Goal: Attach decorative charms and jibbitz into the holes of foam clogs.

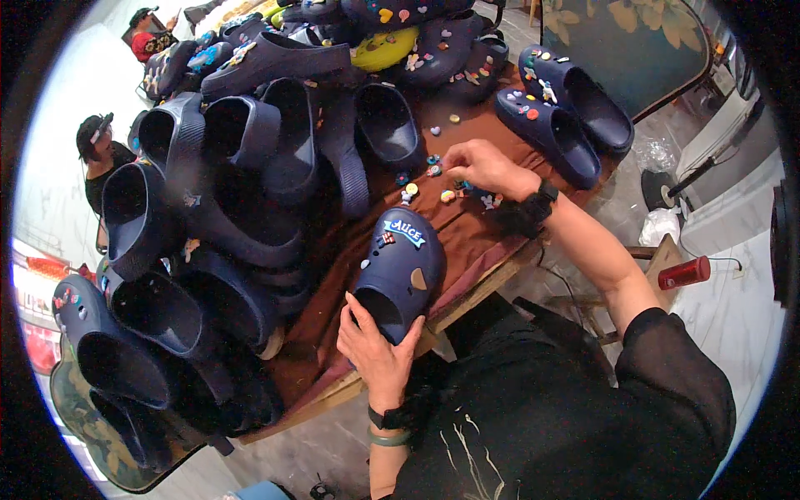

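A navy clog [398, 275] lies on the brown cloth in front of me, its toe pointing away. My left hand [377, 346] grips its heel end, thumb on the right side and fingers on the left. On the toe sit a blue-and-white lettered banner charm [405, 232], a small dark-and-red charm [384, 240] and a tan charm [418, 279]. Over the cloth beyond the clog, my right hand [492, 169] is bent down with fingertips drawn together among loose charms. Whatever is between those fingertips is hidden. Nearby lies a yellow-and-white charm [409, 194].
Navy clogs [250, 167] are piled along the left and far side of the table, around a yellow-green one [383, 50]. A decorated pair [575, 125] stands at the right edge. Past the table are a red cylinder [684, 273] and two people [102, 154] [148, 37].
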A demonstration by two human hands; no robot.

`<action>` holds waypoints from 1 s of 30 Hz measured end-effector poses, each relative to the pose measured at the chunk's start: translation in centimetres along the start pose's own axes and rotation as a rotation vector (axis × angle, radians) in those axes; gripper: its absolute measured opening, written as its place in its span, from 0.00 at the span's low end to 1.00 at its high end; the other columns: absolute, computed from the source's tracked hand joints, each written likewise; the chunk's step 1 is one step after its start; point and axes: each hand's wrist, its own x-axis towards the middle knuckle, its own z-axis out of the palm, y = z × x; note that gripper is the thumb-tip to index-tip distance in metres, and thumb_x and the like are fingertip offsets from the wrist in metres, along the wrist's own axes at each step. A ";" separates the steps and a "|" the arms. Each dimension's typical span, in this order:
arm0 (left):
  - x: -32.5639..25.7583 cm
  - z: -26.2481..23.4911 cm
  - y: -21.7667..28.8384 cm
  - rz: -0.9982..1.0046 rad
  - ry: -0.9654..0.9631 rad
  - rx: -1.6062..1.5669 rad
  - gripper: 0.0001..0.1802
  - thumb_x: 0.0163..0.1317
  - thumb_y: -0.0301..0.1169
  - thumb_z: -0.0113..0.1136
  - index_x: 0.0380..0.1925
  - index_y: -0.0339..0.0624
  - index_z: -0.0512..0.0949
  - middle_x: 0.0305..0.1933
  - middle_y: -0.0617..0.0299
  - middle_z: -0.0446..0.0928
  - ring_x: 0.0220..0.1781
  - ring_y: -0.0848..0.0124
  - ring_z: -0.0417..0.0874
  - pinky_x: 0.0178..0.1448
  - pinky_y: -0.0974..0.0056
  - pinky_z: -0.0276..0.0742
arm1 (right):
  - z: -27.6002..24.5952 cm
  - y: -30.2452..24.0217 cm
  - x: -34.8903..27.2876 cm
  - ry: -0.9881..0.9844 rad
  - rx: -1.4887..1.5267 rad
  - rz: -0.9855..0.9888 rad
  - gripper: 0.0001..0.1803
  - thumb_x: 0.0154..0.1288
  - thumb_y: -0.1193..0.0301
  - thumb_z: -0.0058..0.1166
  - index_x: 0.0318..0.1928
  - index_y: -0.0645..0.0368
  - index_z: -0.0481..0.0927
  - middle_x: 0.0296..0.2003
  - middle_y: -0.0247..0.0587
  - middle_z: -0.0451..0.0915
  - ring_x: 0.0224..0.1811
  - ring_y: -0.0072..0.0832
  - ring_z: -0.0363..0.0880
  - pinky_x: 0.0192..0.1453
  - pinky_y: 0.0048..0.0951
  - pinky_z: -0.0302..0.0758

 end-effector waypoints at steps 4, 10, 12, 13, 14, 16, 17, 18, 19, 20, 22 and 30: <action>0.1 -0.1 0.1 -0.008 -0.008 0.003 0.59 0.48 0.53 0.75 0.73 0.34 0.54 0.64 0.38 0.65 0.62 0.44 0.68 0.64 0.45 0.62 | 1.2 2.2 -1.1 0.026 -0.251 -0.141 0.08 0.57 0.66 0.63 0.36 0.54 0.87 0.34 0.43 0.84 0.39 0.44 0.83 0.42 0.44 0.79; -0.1 -0.1 0.1 -0.027 -0.022 0.011 0.59 0.49 0.53 0.75 0.73 0.34 0.54 0.65 0.39 0.65 0.62 0.44 0.68 0.64 0.45 0.62 | 5.1 2.4 -1.8 0.069 -0.345 -0.342 0.06 0.61 0.69 0.60 0.36 0.56 0.83 0.33 0.44 0.78 0.41 0.44 0.78 0.48 0.44 0.74; -0.2 0.0 0.0 -0.026 -0.023 0.008 0.59 0.49 0.53 0.75 0.73 0.34 0.54 0.65 0.39 0.65 0.62 0.44 0.68 0.64 0.45 0.62 | 4.8 1.6 -2.2 0.086 -0.414 -0.346 0.07 0.61 0.71 0.60 0.38 0.59 0.82 0.35 0.45 0.80 0.42 0.45 0.79 0.48 0.43 0.75; -0.2 0.0 -0.1 -0.023 -0.019 0.017 0.59 0.49 0.53 0.75 0.73 0.34 0.54 0.65 0.39 0.65 0.62 0.44 0.68 0.64 0.45 0.62 | 4.7 1.0 -2.7 0.093 -0.406 -0.374 0.07 0.61 0.71 0.60 0.38 0.59 0.82 0.35 0.45 0.80 0.42 0.45 0.79 0.48 0.43 0.75; -0.2 0.1 -0.1 -0.014 -0.006 0.028 0.60 0.49 0.53 0.75 0.73 0.34 0.54 0.65 0.39 0.65 0.62 0.44 0.68 0.64 0.45 0.62 | 4.7 0.2 -3.5 0.173 -0.256 -0.422 0.07 0.62 0.72 0.60 0.40 0.60 0.82 0.36 0.45 0.80 0.43 0.45 0.79 0.48 0.42 0.76; -0.2 0.3 -0.2 -0.018 -0.012 0.039 0.60 0.49 0.54 0.75 0.73 0.34 0.54 0.64 0.39 0.65 0.62 0.44 0.68 0.64 0.45 0.62 | 5.0 -1.5 -5.4 0.272 -0.053 -0.494 0.07 0.63 0.72 0.59 0.40 0.60 0.82 0.37 0.45 0.82 0.41 0.44 0.81 0.46 0.40 0.78; -0.2 0.4 -0.3 -0.008 -0.007 0.057 0.60 0.49 0.54 0.75 0.73 0.34 0.54 0.64 0.39 0.65 0.62 0.44 0.68 0.64 0.45 0.62 | 5.4 -2.4 -6.5 0.263 -0.013 -0.480 0.07 0.64 0.72 0.59 0.41 0.60 0.82 0.37 0.45 0.82 0.41 0.44 0.81 0.46 0.40 0.78; -0.2 0.4 -0.3 -0.010 -0.014 0.055 0.60 0.49 0.54 0.75 0.73 0.34 0.54 0.64 0.39 0.65 0.62 0.44 0.68 0.64 0.45 0.62 | 5.9 -3.2 -7.5 0.251 0.020 -0.464 0.08 0.64 0.72 0.59 0.41 0.61 0.81 0.38 0.46 0.82 0.42 0.44 0.81 0.46 0.40 0.78; -0.2 0.4 -0.3 -0.015 -0.017 0.063 0.60 0.49 0.54 0.75 0.73 0.34 0.54 0.64 0.39 0.65 0.62 0.44 0.68 0.64 0.45 0.62 | 6.5 -3.9 -8.3 0.251 0.080 -0.413 0.09 0.64 0.71 0.59 0.42 0.61 0.80 0.39 0.46 0.81 0.42 0.44 0.81 0.47 0.39 0.79; -0.2 0.4 -0.3 -0.013 -0.015 0.075 0.60 0.49 0.54 0.74 0.73 0.34 0.54 0.64 0.39 0.65 0.62 0.44 0.68 0.64 0.46 0.62 | 7.1 -4.4 -8.7 0.258 0.090 -0.393 0.09 0.64 0.72 0.58 0.43 0.61 0.80 0.39 0.47 0.81 0.43 0.44 0.81 0.46 0.39 0.79; -0.2 0.4 -0.4 -0.018 -0.028 0.072 0.60 0.49 0.54 0.74 0.73 0.34 0.54 0.64 0.39 0.65 0.62 0.44 0.68 0.64 0.46 0.62 | 7.8 -4.7 -8.7 0.350 -0.006 -0.406 0.09 0.64 0.73 0.58 0.44 0.61 0.79 0.38 0.45 0.80 0.42 0.44 0.80 0.46 0.39 0.78; -0.2 0.6 -0.1 -0.046 -0.027 0.090 0.60 0.50 0.55 0.74 0.74 0.34 0.53 0.64 0.38 0.65 0.62 0.45 0.69 0.64 0.46 0.62 | 8.2 -5.0 -8.9 0.296 0.102 -0.547 0.25 0.59 0.76 0.61 0.59 0.58 0.75 0.55 0.48 0.73 0.58 0.48 0.71 0.62 0.43 0.70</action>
